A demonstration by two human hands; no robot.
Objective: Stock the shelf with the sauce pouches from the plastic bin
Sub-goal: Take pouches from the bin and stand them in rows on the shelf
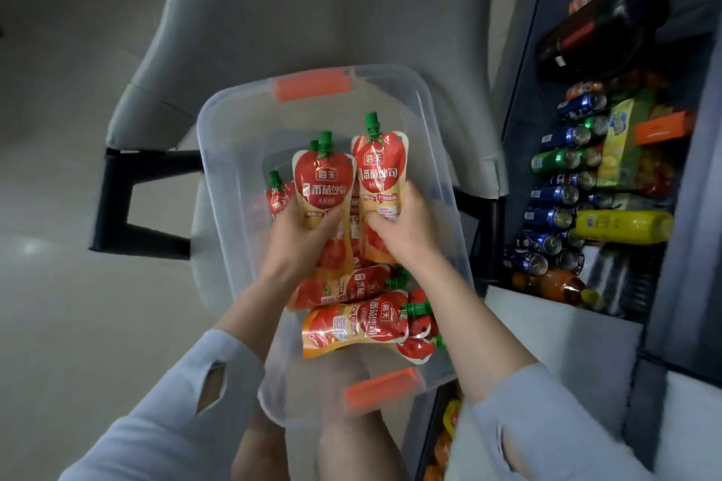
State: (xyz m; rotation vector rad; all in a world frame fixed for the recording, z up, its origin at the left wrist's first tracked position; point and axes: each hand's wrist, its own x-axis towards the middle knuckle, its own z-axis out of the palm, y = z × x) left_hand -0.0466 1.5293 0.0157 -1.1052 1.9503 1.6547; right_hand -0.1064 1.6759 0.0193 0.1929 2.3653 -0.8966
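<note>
My left hand (301,234) grips one upright sauce pouch (322,183) by its lower half, and my right hand (406,230) grips a second pouch (379,168) just beside it, their edges touching, both over the middle of the clear plastic bin (218,183). More pouches (355,324) lie flat at the bin's near end; its far end is bare. The bin sits on a grey chair (273,31). The shelf (609,168) stands just right of the bin's rim, crowded with cans and bottles.

Head-worn camera looks steeply down, close above the plastic bin (230,121).
</note>
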